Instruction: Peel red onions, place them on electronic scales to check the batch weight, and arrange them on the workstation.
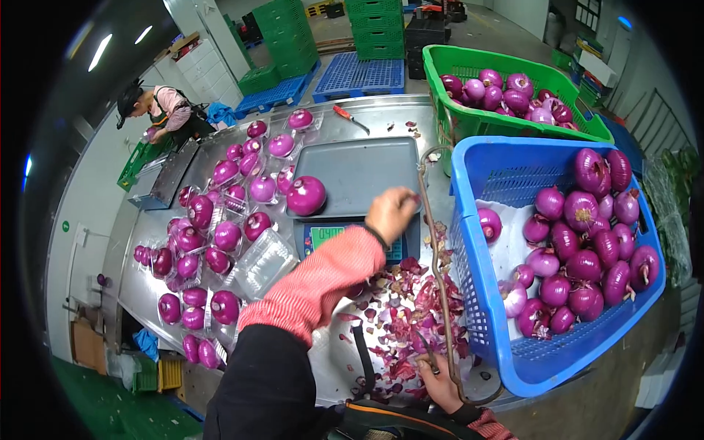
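My left hand (pixel 391 213) reaches across a weighing scale, its fingers closed over the right edge of the grey tray (pixel 357 165). A small dark-red piece, perhaps onion skin, shows at the fingertips. A large red onion (pixel 306 195) rests at the tray's left side. My sleeve partly covers the scale's display (pixel 327 234). At the bottom, my right hand (pixel 440 382) grips a small curved knife (pixel 429 349), blade up, over loose onion skins (pixel 410 324). Packed red onions (pixel 226 236) in clear plastic trays crowd the left. A clear plastic container (pixel 267 261) lies beside the scale.
On the right stand a blue basket (pixel 478 264) and a green basket (pixel 517 60), both holding red onions. A bent metal rod (pixel 437 258) runs beside the blue basket. A red-handled knife (pixel 352 118) lies behind the tray. Another person (pixel 168 113) works at far left.
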Available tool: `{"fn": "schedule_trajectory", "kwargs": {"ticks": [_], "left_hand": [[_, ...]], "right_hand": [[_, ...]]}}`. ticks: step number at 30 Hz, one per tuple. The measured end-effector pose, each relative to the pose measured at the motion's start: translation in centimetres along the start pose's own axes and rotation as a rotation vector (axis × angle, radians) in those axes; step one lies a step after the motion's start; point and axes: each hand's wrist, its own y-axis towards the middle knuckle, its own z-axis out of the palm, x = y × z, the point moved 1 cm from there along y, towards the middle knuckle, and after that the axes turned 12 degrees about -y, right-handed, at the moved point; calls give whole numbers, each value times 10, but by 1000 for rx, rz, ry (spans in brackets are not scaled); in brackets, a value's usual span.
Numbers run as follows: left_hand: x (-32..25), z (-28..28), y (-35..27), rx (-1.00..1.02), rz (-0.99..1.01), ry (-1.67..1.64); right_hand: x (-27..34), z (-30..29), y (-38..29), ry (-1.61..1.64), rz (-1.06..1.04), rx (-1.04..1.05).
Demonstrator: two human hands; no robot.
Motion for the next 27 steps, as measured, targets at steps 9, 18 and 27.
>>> {"fn": "schedule_trajectory", "kwargs": {"ticks": [9, 18, 27], "left_hand": [[-48, -69, -149, 266, 258, 26], [12, -218, 15, -499, 82, 596], [40, -180, 20, -4, -394, 652]], "right_hand": [[34, 1, -10, -220, -331, -72], [43, 5, -20, -280, -354, -79], [42, 13, -18, -253, -329, -67]]}}
